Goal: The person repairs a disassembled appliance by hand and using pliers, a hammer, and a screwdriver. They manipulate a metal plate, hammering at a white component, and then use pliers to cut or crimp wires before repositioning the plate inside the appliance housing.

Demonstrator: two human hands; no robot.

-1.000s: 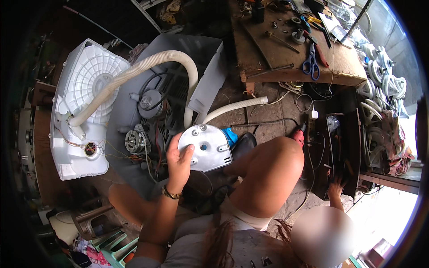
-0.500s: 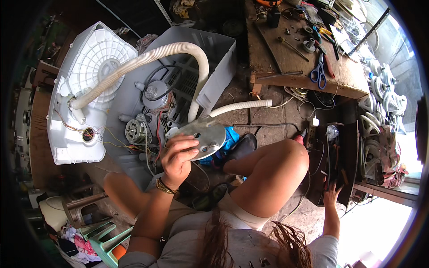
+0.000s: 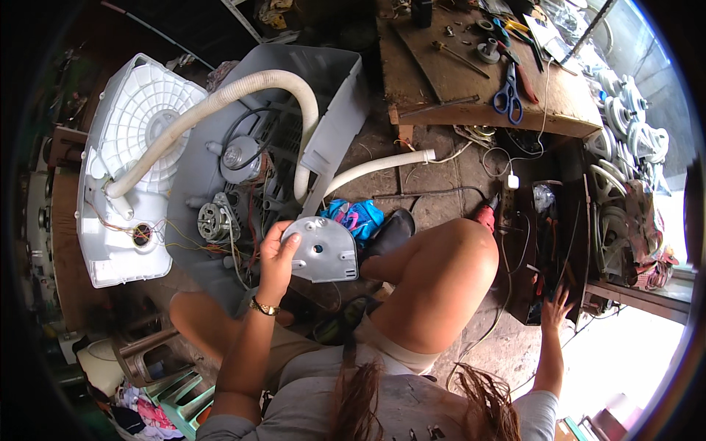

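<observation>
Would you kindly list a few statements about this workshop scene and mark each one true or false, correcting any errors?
1. The left hand holds a flat silver metal plate with a rounded edge. True.
2. Both hands hold that plate. False: the right hand is apart from it, at the near end of a long, dark, open-topped box.
3. A pair of blue-handled scissors lies on a brown wooden table. True.
4. Both wrists are bare. False: a gold-coloured band circles the left one.
5. A ribbed cream hose arches over an open grey plastic housing. True.
</observation>
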